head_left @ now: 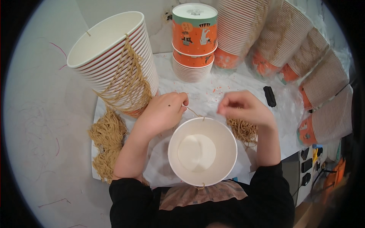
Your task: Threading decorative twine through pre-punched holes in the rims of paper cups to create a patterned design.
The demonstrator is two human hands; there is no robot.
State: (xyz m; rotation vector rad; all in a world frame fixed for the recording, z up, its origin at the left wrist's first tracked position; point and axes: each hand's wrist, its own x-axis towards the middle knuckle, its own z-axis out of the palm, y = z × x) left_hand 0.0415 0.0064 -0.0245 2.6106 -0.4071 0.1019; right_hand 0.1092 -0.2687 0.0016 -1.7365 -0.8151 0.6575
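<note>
A white paper bucket point(224, 167) stands upright in front of me with its open mouth facing up. A tan string point(194, 111) runs from its far rim to my left hand point(163, 112), whose fingers are closed on it. Another bit of string point(201, 186) is knotted at the near rim. Beyond the rim on the right, my right hand point(243, 108) is curled with its fingertips pinched and slightly blurred; what they hold, if anything, does not show. Below that hand lies a loose pile of brown string point(243, 132), partly hidden by the wrist.
On the left leans a tall stack of nested buckets point(110, 41) draped with strings; a bundle of tan strings point(108, 133) lies below. Orange printed buckets point(194, 36) stand at the back. Several plastic-wrapped stacks point(281, 38) line the right, near a black object point(269, 96).
</note>
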